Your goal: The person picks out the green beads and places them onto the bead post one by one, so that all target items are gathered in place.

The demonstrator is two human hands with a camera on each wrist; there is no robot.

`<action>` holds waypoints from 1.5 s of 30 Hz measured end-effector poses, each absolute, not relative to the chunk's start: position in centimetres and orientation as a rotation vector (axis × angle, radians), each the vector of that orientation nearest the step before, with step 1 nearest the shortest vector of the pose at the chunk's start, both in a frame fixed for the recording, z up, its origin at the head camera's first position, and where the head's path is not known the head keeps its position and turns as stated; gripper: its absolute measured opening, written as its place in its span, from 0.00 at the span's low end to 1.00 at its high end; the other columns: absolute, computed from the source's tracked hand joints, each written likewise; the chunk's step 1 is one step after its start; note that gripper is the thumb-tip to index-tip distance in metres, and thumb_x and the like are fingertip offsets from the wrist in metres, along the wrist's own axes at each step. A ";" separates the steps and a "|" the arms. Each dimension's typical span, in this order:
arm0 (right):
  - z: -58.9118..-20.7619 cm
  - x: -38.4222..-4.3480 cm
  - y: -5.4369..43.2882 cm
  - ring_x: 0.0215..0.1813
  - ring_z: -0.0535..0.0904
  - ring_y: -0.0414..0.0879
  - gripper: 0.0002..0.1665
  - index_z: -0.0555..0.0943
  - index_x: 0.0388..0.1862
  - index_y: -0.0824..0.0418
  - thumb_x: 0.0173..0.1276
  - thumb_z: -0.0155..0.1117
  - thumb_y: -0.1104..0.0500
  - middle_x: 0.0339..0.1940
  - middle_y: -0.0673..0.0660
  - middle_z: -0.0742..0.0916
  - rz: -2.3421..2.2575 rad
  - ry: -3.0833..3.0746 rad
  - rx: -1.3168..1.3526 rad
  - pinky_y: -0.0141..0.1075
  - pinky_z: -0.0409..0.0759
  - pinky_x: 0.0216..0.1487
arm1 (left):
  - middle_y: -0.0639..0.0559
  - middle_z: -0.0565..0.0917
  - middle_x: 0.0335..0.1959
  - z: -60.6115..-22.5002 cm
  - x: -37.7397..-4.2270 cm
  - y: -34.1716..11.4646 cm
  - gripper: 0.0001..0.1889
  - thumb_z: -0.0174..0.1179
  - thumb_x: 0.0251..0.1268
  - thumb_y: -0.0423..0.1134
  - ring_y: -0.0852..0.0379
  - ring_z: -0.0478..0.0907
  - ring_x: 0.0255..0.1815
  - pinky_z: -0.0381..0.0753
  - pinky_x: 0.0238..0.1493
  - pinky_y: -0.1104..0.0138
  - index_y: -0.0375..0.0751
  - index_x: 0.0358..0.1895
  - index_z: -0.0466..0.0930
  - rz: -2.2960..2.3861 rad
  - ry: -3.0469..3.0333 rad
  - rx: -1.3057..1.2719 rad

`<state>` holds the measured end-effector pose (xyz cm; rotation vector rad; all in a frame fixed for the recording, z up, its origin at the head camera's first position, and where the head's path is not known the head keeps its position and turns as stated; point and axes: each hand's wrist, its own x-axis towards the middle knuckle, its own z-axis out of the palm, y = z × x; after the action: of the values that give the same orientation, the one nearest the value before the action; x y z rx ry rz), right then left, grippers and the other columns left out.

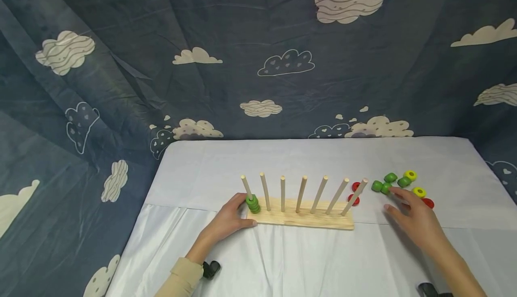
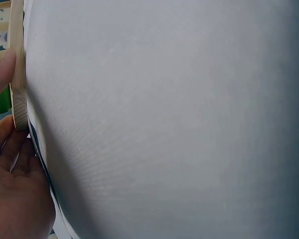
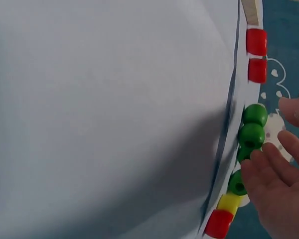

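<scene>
A wooden peg stand with a row of several upright pegs lies on the white cloth. Green beads are stacked on its leftmost peg. My left hand holds that end of the base, thumb along the front edge and fingers behind; the left wrist view shows the thumb against the wood. To the right, my right hand reaches over the cloth with thumb and fingers apart. Its fingertips are right by a green bead in a loose group of green beads. Nothing shows between thumb and fingers.
Two red beads lie behind the stand's right end. Near the right hand are two yellow beads and another red bead. A dark cloud-patterned curtain hangs behind and to the left of the table.
</scene>
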<state>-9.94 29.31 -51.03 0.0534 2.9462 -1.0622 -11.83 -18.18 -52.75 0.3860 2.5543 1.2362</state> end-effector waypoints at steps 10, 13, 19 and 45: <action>-51.4 -11.7 30.0 0.61 0.69 0.76 0.33 0.64 0.70 0.72 0.69 0.62 0.65 0.65 0.78 0.69 -1.037 2.938 0.063 0.64 0.75 0.52 | 0.55 0.72 0.65 -52.8 -11.9 -18.0 0.36 0.75 0.52 0.47 0.50 0.63 0.72 0.62 0.71 0.53 0.48 0.66 0.71 1.229 2.555 0.383; -51.6 -12.0 30.2 0.58 0.72 0.75 0.32 0.65 0.70 0.72 0.69 0.62 0.65 0.62 0.78 0.72 -1.057 2.935 0.044 0.64 0.76 0.51 | 0.55 0.72 0.65 -52.8 -11.9 -18.0 0.36 0.75 0.52 0.47 0.50 0.63 0.71 0.62 0.71 0.53 0.48 0.66 0.72 1.231 2.556 0.380; -51.8 -12.7 30.5 0.53 0.75 0.75 0.30 0.69 0.66 0.71 0.67 0.65 0.64 0.57 0.79 0.76 -1.025 2.959 0.013 0.64 0.78 0.47 | 0.55 0.72 0.65 -52.7 -11.8 -18.0 0.36 0.75 0.52 0.46 0.50 0.63 0.71 0.62 0.71 0.53 0.48 0.66 0.72 1.240 2.549 0.378; -49.5 -10.5 28.2 0.55 0.77 0.69 0.26 0.72 0.65 0.68 0.70 0.63 0.65 0.65 0.72 0.72 -1.255 2.980 0.076 0.30 0.84 0.37 | 0.56 0.72 0.65 -52.9 -12.0 -18.2 0.36 0.75 0.52 0.46 0.52 0.62 0.72 0.60 0.72 0.54 0.49 0.66 0.71 1.209 2.560 0.375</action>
<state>-10.51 28.16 -49.48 0.0763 2.9802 -1.2551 -12.04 -18.20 -52.86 0.3745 2.5599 1.2091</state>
